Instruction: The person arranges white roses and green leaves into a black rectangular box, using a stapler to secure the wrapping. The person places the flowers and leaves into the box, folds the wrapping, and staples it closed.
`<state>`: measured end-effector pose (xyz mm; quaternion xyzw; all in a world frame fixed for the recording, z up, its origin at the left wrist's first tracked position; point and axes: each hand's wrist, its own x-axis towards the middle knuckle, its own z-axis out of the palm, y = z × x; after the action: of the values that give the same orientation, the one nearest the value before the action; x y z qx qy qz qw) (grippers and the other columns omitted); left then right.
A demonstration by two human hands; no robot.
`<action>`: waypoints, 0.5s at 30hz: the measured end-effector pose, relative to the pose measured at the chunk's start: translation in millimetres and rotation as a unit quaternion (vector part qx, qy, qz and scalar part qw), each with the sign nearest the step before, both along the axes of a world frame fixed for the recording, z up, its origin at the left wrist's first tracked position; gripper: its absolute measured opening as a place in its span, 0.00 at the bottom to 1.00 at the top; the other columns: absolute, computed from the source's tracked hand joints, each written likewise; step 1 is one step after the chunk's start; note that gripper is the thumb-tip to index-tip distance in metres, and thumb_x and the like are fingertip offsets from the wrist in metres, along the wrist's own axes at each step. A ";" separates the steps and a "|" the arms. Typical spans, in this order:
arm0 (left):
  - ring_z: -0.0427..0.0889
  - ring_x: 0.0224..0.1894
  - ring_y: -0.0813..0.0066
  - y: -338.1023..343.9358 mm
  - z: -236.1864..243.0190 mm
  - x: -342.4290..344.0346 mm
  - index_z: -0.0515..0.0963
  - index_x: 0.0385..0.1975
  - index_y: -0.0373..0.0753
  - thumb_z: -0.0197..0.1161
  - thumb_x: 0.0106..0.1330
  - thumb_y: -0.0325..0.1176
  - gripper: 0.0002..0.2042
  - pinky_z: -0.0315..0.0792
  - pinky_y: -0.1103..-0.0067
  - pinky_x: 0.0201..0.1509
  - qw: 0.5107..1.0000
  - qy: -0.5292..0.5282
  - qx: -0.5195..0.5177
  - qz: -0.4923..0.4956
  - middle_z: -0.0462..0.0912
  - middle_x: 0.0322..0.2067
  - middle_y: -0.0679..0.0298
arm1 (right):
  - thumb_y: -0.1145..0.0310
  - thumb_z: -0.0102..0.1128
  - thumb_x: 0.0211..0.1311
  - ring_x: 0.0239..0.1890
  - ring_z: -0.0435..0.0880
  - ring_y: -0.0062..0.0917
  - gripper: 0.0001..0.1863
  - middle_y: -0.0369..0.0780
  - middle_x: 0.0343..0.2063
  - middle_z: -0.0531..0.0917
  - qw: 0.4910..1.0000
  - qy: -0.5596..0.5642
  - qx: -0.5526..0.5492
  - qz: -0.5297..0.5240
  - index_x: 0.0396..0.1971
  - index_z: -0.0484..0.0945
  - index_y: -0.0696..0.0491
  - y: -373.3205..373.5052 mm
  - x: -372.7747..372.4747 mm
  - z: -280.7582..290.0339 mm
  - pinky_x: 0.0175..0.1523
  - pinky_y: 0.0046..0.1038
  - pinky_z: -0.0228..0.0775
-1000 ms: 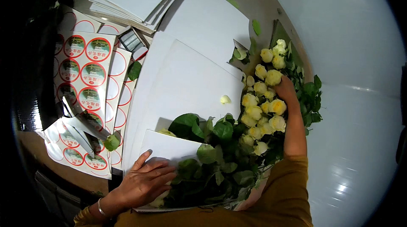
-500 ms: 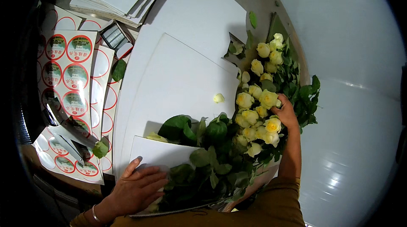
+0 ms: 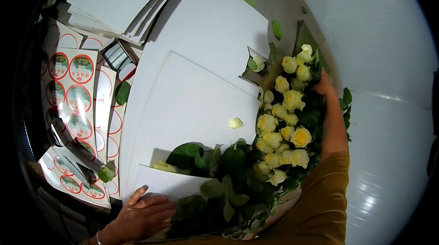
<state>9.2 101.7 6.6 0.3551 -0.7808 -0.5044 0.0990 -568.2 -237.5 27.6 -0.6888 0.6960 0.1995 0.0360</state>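
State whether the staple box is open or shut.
Open: no lid covers the staple box, and rows of silver staples show inside.

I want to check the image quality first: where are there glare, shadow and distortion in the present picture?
Head view: white glare spots on the pale surface at right; head view: shade over the leaves beside the left hand; head view: large white sheet looks curved along its left edge; corners black.
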 end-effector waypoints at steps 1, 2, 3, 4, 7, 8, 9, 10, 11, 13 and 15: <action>0.71 0.54 0.80 1.3 -3.1 1.5 0.77 0.41 0.53 0.66 0.53 0.43 0.15 0.42 0.61 0.68 1.000 0.000 -0.004 -0.010 0.77 0.47 0.75 | 0.66 0.74 0.34 0.57 0.66 0.42 0.48 0.48 0.55 0.68 0.999 0.030 0.013 0.037 0.60 0.59 0.56 -6.5 -34.7 -18.1 0.61 0.34 0.59; 0.71 0.54 0.79 5.4 -4.7 1.9 0.78 0.41 0.53 0.66 0.52 0.44 0.16 0.42 0.59 0.68 1.000 -0.004 -0.004 -0.012 0.77 0.48 0.75 | 0.64 0.75 0.31 0.60 0.63 0.43 0.50 0.48 0.57 0.66 0.995 0.055 0.029 0.083 0.60 0.59 0.55 -14.8 -27.5 -29.0 0.64 0.35 0.56; 0.72 0.53 0.80 7.8 -6.9 1.3 0.78 0.42 0.55 0.67 0.50 0.45 0.17 0.41 0.59 0.68 0.998 -0.028 -0.045 -0.018 0.77 0.48 0.77 | 0.63 0.73 0.35 0.61 0.61 0.42 0.47 0.46 0.58 0.66 0.996 0.031 0.073 0.031 0.60 0.60 0.53 -22.0 -22.9 -31.8 0.65 0.36 0.53; 0.72 0.53 0.80 8.7 -6.2 1.4 0.78 0.42 0.55 0.67 0.50 0.45 0.17 0.41 0.59 0.68 0.999 -0.031 -0.039 -0.018 0.77 0.48 0.77 | 0.62 0.71 0.39 0.63 0.60 0.40 0.44 0.44 0.60 0.65 0.993 0.012 0.113 -0.023 0.60 0.62 0.51 -29.5 -18.1 -34.6 0.67 0.36 0.51; 0.72 0.53 0.80 5.5 -3.7 4.1 0.78 0.43 0.55 0.67 0.51 0.44 0.17 0.41 0.60 0.68 0.999 -0.026 -0.020 -0.019 0.77 0.48 0.79 | 0.60 0.66 0.47 0.62 0.62 0.37 0.38 0.42 0.59 0.67 0.985 0.023 0.170 0.025 0.60 0.62 0.48 -40.9 -70.8 -52.4 0.65 0.34 0.55; 0.72 0.53 0.80 4.7 -3.4 4.2 0.78 0.43 0.55 0.67 0.51 0.44 0.17 0.41 0.60 0.68 1.000 -0.021 -0.007 -0.014 0.77 0.48 0.79 | 0.61 0.66 0.46 0.60 0.65 0.37 0.36 0.43 0.57 0.69 0.990 -0.021 0.142 0.017 0.58 0.64 0.50 -37.0 -84.7 -58.4 0.63 0.34 0.57; 0.72 0.53 0.80 3.4 -2.9 3.8 0.78 0.43 0.54 0.67 0.51 0.44 0.17 0.41 0.60 0.68 1.000 -0.013 0.005 -0.009 0.77 0.48 0.79 | 0.63 0.66 0.45 0.58 0.67 0.38 0.33 0.44 0.55 0.71 0.992 -0.063 0.112 0.008 0.55 0.67 0.52 -31.7 -93.9 -60.1 0.61 0.34 0.59; 0.72 0.52 0.80 1.7 -2.5 3.7 0.78 0.43 0.54 0.67 0.52 0.44 0.17 0.41 0.59 0.68 1.000 -0.012 0.006 -0.008 0.77 0.48 0.79 | 0.64 0.66 0.45 0.56 0.69 0.39 0.31 0.45 0.53 0.73 0.991 -0.104 0.081 -0.002 0.53 0.70 0.54 -24.8 -104.0 -59.3 0.60 0.34 0.61; 0.73 0.52 0.80 2.7 -0.9 0.2 0.78 0.42 0.54 0.67 0.52 0.44 0.16 0.41 0.59 0.68 1.000 -0.016 0.010 0.004 0.77 0.48 0.79 | 0.66 0.67 0.43 0.52 0.73 0.41 0.29 0.47 0.50 0.75 0.992 0.019 0.097 -0.077 0.49 0.72 0.55 -26.1 -77.8 -55.2 0.55 0.36 0.65; 0.73 0.52 0.80 6.3 -0.6 0.3 0.79 0.41 0.54 0.67 0.52 0.44 0.16 0.41 0.59 0.68 1.000 -0.014 0.006 0.012 0.78 0.47 0.78 | 0.67 0.66 0.43 0.49 0.75 0.43 0.27 0.48 0.47 0.77 0.996 0.005 0.057 -0.070 0.47 0.73 0.56 -10.9 -48.4 -34.6 0.53 0.36 0.67; 0.73 0.52 0.80 3.1 -1.5 -1.0 0.79 0.39 0.53 0.67 0.52 0.44 0.15 0.41 0.59 0.68 1.000 -0.015 -0.001 0.004 0.78 0.46 0.77 | 0.68 0.65 0.44 0.44 0.77 0.46 0.22 0.49 0.41 0.80 0.997 -0.049 0.007 -0.054 0.43 0.75 0.57 12.7 -37.0 -15.6 0.47 0.38 0.69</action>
<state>8.2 104.9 5.2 0.3654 -0.7813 -0.4982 0.0893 -605.2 -224.7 12.0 -0.6586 0.7284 0.1684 0.0854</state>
